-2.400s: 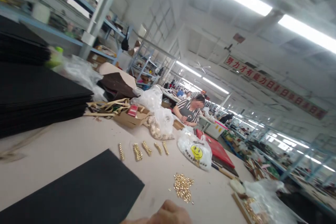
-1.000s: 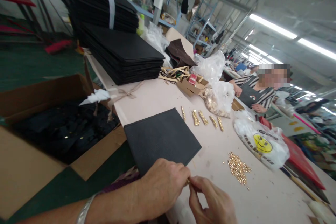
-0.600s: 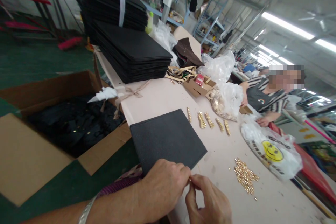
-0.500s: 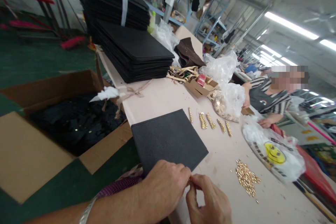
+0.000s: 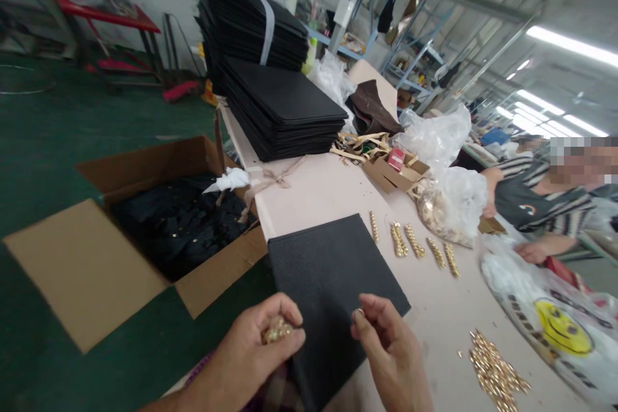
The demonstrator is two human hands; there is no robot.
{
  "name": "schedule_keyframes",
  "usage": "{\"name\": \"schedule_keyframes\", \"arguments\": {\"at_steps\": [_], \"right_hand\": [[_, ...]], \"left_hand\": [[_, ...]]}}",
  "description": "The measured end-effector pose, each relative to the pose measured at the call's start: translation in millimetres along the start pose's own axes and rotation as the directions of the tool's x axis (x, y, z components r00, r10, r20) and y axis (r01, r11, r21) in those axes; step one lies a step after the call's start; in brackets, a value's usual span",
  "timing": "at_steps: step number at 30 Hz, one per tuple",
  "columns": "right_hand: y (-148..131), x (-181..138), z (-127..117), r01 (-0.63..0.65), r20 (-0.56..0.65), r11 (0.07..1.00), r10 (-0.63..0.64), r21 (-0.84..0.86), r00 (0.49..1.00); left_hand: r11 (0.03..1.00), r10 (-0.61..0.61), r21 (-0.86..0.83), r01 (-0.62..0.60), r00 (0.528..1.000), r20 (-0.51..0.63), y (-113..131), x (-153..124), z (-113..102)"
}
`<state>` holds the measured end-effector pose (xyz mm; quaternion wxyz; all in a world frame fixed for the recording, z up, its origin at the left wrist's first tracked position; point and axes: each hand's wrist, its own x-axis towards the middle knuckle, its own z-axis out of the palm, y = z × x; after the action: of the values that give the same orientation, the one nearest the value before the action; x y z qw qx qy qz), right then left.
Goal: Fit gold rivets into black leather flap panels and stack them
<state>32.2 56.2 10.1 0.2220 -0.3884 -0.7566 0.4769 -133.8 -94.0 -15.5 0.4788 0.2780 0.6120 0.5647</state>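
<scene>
My left hand (image 5: pixel 253 351) is closed round a small bunch of gold metal fittings (image 5: pixel 276 331) at the near edge of the table. My right hand (image 5: pixel 391 351) pinches one tiny gold piece (image 5: pixel 358 313) between thumb and forefinger, a short gap to the right. Both hands hover over the near corner of a black textured panel (image 5: pixel 333 277) lying flat on the pale table (image 5: pixel 318 190). Beyond the panel lie several short rows of stacked gold fittings (image 5: pixel 415 243). A loose heap of gold fittings (image 5: pixel 495 373) lies to the right.
A tall stack of black panels (image 5: pixel 280 109) fills the far left of the table. An open cardboard box (image 5: pixel 96 257) of black material stands on the green floor at left. Plastic bags (image 5: pixel 555 322), a small carton (image 5: pixel 393 170) and a seated person in a striped top (image 5: pixel 541 206) are at right.
My hands were pressed together on one gold piece; now they are apart, the left holding a bunch, the right a single piece. The view has swung down and left.
</scene>
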Motion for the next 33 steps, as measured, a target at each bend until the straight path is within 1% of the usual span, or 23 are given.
{"name": "schedule_keyframes", "arguments": {"at_steps": [2,3,4,6,8,11,14,16,17,19,22,24,27,30,33], "right_hand": [[0.4,13.4,4.6,-0.057,0.062,0.997,0.054,0.042,0.997],[0.6,19.9,7.4,-0.075,0.089,0.996,0.071,0.045,0.994],[1.1,26.0,10.2,-0.086,0.111,0.995,0.08,0.043,0.991],[3.1,37.0,15.4,-0.094,0.121,0.995,0.089,0.033,0.989],[5.9,45.9,19.3,-0.11,0.112,0.994,0.108,0.012,0.988],[9.2,54.4,21.7,-0.163,0.156,0.987,0.162,-0.008,0.974],[9.5,57.7,21.7,-0.239,0.228,0.97,0.222,0.049,0.948],[8.8,58.4,21.2,-0.282,0.253,0.953,0.248,0.107,0.935],[8.4,58.5,21.0,-0.293,0.263,0.947,0.252,0.129,0.931],[8.3,58.6,20.6,-0.297,0.281,0.941,0.244,0.161,0.928],[9.4,57.8,20.8,-0.287,0.291,0.939,0.225,0.191,0.93],[10.5,56.7,21.3,-0.277,0.282,0.937,0.213,0.211,0.935],[11.4,55.6,22.0,-0.265,0.275,0.935,0.197,0.237,0.941],[10.1,55.6,22.3,-0.268,0.283,0.933,0.197,0.24,0.939],[7.7,55.8,22.5,-0.304,0.289,0.92,0.229,0.249,0.93]], "left_hand": [[0.998,-0.044,-0.055,0.037,0.992,-0.121,-22.4,0.0,-13.0],[0.995,-0.074,-0.08,0.061,0.984,-0.163,-32.2,0.9,-16.8],[0.99,-0.101,-0.12,0.079,0.976,-0.191,-40.1,2.1,-18.5],[0.974,-0.124,-0.214,0.08,0.971,-0.203,-47.5,5.0,-16.8],[0.96,-0.102,-0.277,0.048,0.977,-0.185,-43.3,7.0,-11.1],[0.931,-0.072,-0.364,0.028,0.991,-0.109,-23.3,7.9,-1.6],[0.864,-0.021,-0.503,0.017,1.0,-0.002,-3.0,10.5,6.7],[0.834,-0.002,-0.551,0.028,0.999,0.048,5.9,15.2,12.7],[0.832,-0.004,-0.554,0.034,0.999,0.055,8.8,18.3,15.9],[0.843,-0.02,-0.537,0.032,0.999,0.028,11.6,25.3,22.4],[0.872,-0.037,-0.488,0.028,0.999,-0.009,9.6,33.9,30.0],[0.898,-0.072,-0.436,0.06,0.997,-0.011,6.6,37.0,32.9],[0.922,-0.125,-0.375,0.095,0.991,-0.057,5.6,38.2,35.6],[0.895,-0.122,-0.441,0.074,0.989,-0.082,9.8,38.4,37.8],[0.845,-0.207,-0.518,0.131,0.974,-0.092,11.2,40.3,36.7]]}}
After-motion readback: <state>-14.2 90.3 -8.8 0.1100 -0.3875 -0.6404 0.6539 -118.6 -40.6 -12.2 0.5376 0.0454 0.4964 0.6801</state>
